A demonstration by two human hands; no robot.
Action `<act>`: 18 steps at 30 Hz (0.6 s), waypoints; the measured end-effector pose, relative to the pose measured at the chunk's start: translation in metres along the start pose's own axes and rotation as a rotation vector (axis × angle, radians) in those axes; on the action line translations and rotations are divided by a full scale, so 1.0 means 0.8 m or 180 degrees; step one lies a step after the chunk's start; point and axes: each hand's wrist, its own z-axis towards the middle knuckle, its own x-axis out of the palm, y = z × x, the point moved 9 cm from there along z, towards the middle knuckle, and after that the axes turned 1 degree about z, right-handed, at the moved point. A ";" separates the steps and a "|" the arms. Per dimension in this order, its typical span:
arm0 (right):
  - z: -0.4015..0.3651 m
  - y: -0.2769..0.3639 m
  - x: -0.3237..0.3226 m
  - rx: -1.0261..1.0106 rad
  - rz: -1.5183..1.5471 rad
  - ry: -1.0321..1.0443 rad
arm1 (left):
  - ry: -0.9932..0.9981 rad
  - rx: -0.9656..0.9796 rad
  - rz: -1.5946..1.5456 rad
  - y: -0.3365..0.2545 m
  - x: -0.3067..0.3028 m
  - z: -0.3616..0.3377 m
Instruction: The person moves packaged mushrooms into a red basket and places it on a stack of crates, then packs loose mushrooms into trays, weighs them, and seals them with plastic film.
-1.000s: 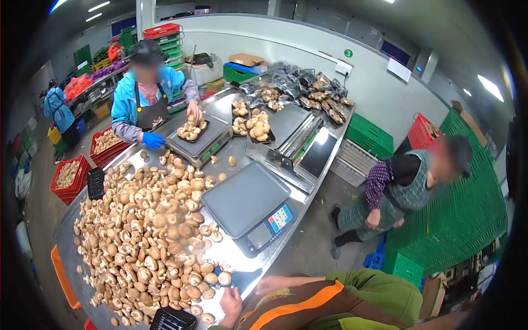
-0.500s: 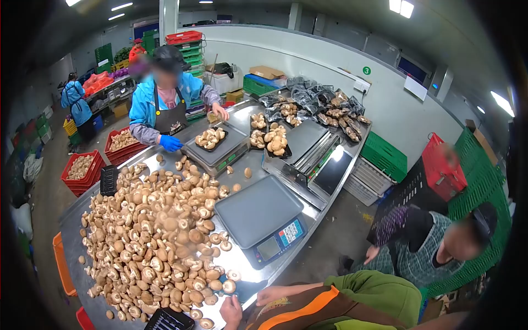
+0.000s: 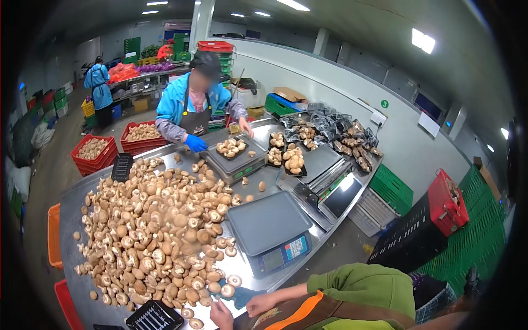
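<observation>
A big heap of brown mushrooms (image 3: 159, 225) covers the steel table (image 3: 71, 209) in front of me. My left hand (image 3: 220, 314) lies at the table's near edge, fingers toward the nearest mushrooms, between a black tray (image 3: 154, 317) and a blue item (image 3: 238, 295). It holds nothing. My right hand (image 3: 263, 303) rests on the edge just right of the blue item, touching or nearly touching it. Its green sleeve (image 3: 363, 286) runs to the right. A grey scale (image 3: 270, 232) with an empty platter stands just beyond my right hand.
Across the table a person in a blue jacket (image 3: 190, 107) works at a second scale (image 3: 235, 157) holding a tray of mushrooms. Filled trays (image 3: 290, 159) and bagged mushrooms (image 3: 341, 135) sit further back. Red crates (image 3: 93, 151), green crates (image 3: 393, 190) and an orange crate (image 3: 53, 234) surround the table.
The view has swung left and the table sits further right. The person in the checked vest on the right has sunk almost out of view. My hands have barely moved.
</observation>
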 end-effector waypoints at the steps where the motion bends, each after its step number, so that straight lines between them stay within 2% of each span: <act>1: 0.005 0.006 0.002 -0.0023 -0.0251 0.0155 | -0.0085 -0.0058 -0.0028 0.007 -0.002 -0.004; 2: 0.012 0.012 -0.003 0.0001 -0.0259 0.0176 | -0.0079 -0.0077 -0.0054 0.013 -0.006 -0.008; 4: 0.021 0.064 -0.041 -0.0787 0.0136 -0.0266 | -0.0135 -0.0038 -0.0333 0.018 -0.018 -0.015; 5: 0.030 0.076 -0.061 -0.0617 0.0031 -0.0303 | -0.0388 0.0315 -0.0657 0.018 -0.029 -0.022; 6: 0.036 0.092 -0.087 -0.0441 -0.0076 -0.0337 | -0.0358 0.0298 -0.0685 0.024 -0.037 -0.027; 8: 0.036 0.153 -0.148 -0.0084 0.0544 -0.0474 | -0.0233 0.0195 -0.0638 0.036 -0.062 -0.033; 9: 0.049 0.188 -0.177 -0.0664 0.1060 -0.0208 | -0.0476 0.0636 -0.0624 0.037 -0.082 -0.039; 10: 0.051 0.214 -0.219 -0.0287 0.1238 -0.0724 | -0.0476 0.0633 -0.0646 0.035 -0.100 -0.048; 11: 0.054 0.254 -0.255 -0.0411 0.1905 -0.0702 | -0.0619 0.0447 -0.0883 0.032 -0.126 -0.058; 12: 0.052 0.288 -0.296 -0.0455 0.2284 -0.1120 | -0.0750 0.0259 -0.1112 0.031 -0.151 -0.067; 13: 0.066 0.319 -0.343 -0.0909 0.2401 -0.1404 | -0.0867 0.0225 -0.0991 0.028 -0.172 -0.074; 14: 0.070 0.349 -0.394 -0.1105 0.2121 -0.1836 | -0.0750 0.0140 -0.1017 0.038 -0.181 -0.072; 15: 0.086 0.378 -0.438 -0.1412 0.1880 -0.1591 | -0.0655 0.0086 -0.1111 0.048 -0.187 -0.069; 16: 0.076 0.423 -0.468 -0.1309 0.1199 -0.2084 | -0.0571 0.0029 -0.1208 0.057 -0.192 -0.067; 17: 0.086 0.437 -0.515 -0.1332 0.1282 -0.2557 | -0.0580 0.0024 -0.1217 0.062 -0.204 -0.069; 18: 0.069 0.468 -0.535 -0.1092 0.0787 -0.3237 | -0.0511 0.0190 -0.1030 0.060 -0.214 -0.072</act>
